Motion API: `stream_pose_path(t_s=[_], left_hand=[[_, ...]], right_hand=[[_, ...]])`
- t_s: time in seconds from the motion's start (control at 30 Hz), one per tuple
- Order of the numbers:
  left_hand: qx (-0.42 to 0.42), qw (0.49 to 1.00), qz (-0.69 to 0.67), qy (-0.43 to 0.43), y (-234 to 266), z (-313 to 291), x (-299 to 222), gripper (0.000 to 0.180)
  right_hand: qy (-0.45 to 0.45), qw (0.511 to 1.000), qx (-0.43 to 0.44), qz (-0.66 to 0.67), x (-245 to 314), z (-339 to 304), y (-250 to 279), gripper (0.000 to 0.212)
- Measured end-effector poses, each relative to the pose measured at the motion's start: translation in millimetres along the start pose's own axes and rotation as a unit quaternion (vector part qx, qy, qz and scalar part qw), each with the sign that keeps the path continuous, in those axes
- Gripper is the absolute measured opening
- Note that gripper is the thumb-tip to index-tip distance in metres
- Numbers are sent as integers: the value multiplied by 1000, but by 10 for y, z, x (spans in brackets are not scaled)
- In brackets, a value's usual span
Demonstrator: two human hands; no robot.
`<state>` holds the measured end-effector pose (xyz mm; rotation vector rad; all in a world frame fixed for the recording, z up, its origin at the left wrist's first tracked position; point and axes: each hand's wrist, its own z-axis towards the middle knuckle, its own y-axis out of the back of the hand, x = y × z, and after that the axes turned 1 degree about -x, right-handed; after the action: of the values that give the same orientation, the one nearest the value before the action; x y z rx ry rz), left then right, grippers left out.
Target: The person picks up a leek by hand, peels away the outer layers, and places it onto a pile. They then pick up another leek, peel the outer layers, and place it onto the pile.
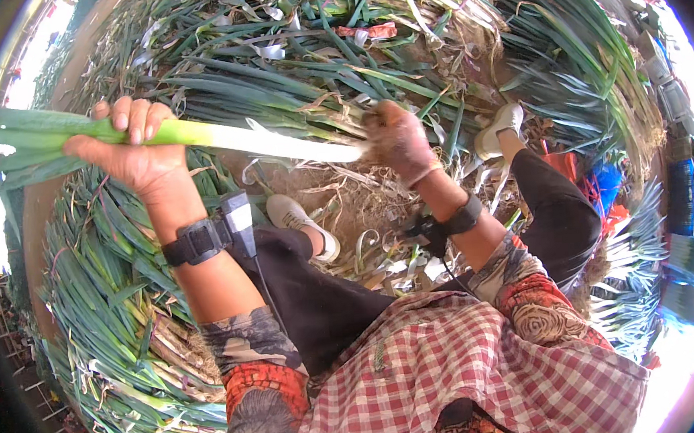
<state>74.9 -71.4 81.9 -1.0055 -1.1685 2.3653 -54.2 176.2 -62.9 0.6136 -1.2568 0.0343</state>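
A long leek [261,140] stretches across in front of me, green leaves to the left and white shank to the right. My left hand [139,146] is closed round it where the leaves turn pale, and the leaf end reaches out past my fist. At the root end, my right hand [406,141] is curled closed against the brownish roots; its fingers are smeared by motion and partly hidden. Under the leek lies a heap of untrimmed leeks [274,101] with leaves and dry roots.
Bundled leeks [120,305] are stacked at my left, and more leeks [577,47] lie at the far right. White-stemmed leeks [628,269] sit by my right leg near a blue plastic bag [607,184]. Peeled skins [365,251] litter the soil between my shoes [303,223].
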Motion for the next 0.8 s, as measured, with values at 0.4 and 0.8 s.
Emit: stream_pose_path(t_s=[0.4, 0.8], left_hand=[[29, 997, -61, 31, -22, 44, -35, 66], [-257, 958, 111, 58, -19, 72, 488, 30]], right_hand=[[50, 987, 113, 107, 225, 26, 466, 45], [134, 988, 79, 3, 909, -69, -117, 14]])
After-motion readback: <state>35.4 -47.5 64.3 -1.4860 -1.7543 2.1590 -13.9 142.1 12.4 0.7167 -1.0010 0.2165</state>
